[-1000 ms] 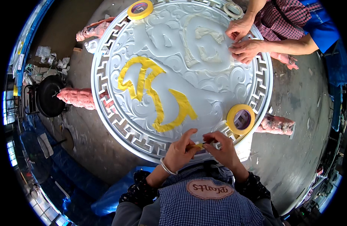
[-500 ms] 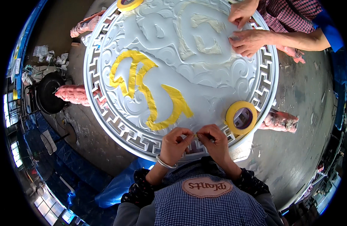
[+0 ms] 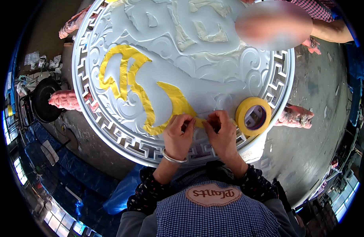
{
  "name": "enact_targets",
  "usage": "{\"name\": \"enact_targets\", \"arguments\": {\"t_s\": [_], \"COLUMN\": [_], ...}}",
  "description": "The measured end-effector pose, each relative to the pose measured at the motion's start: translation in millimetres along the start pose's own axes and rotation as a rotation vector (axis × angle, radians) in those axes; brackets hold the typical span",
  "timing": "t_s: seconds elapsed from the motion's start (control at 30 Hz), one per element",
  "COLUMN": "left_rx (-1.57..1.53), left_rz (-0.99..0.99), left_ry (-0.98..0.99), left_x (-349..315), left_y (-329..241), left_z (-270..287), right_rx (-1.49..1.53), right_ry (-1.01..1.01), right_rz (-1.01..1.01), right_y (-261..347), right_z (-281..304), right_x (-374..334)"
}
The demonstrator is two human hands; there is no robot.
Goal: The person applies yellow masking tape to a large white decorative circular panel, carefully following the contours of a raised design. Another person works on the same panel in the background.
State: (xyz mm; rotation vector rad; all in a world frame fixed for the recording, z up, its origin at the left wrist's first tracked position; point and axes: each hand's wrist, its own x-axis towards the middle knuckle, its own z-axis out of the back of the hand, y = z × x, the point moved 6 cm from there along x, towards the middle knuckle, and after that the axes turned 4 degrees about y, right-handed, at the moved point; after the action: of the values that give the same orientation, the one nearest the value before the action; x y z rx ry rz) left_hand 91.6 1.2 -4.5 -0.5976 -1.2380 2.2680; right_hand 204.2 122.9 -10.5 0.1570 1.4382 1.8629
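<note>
With left hand (image 3: 179, 136) and right hand (image 3: 222, 132), working over the white carved disc's (image 3: 221, 87) near side; seemingly for easy reach, having the yellow roll (image 3: 241, 115) lying just right of them; pinching a small yellow strip (image 3: 199, 123) between both hands' closed fingertips, probably for tautness.
</note>
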Motion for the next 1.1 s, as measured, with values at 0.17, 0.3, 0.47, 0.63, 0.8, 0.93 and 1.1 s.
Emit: {"name": "enact_targets", "arguments": {"t_s": [0.17, 0.3, 0.47, 0.63, 0.8, 0.93, 1.1], "left_rx": [0.074, 0.149, 0.186, 0.195, 0.177, 0.169, 0.177], "left_rz": [-0.006, -0.033, -0.018, 0.003, 0.008, 0.006, -0.005], "left_ry": [-0.018, -0.033, -0.013, -0.004, -0.011, -0.020, -0.019], "left_x": [5, 7, 9, 10, 13, 13, 15], "left_y": [-7, -3, 2, 3, 4, 3, 2], "left_z": [1, -3, -5, -5, -5, -6, -5], "right_rx": [-0.071, -0.167, -0.179, -0.206, -0.232, -0.253, -0.284], "right_ry": [-0.013, -0.020, -0.040, -0.019, -0.020, -0.010, -0.015], "right_rz": [0.031, 0.076, 0.124, 0.105, 0.108, 0.104, 0.105], "right_y": [0, 5, 9, 14, 15, 16, 18], "right_z": [-3, -4, -5, -6, -6, -7, -8], "right_x": [3, 7, 12, 16, 18, 18, 19]}}
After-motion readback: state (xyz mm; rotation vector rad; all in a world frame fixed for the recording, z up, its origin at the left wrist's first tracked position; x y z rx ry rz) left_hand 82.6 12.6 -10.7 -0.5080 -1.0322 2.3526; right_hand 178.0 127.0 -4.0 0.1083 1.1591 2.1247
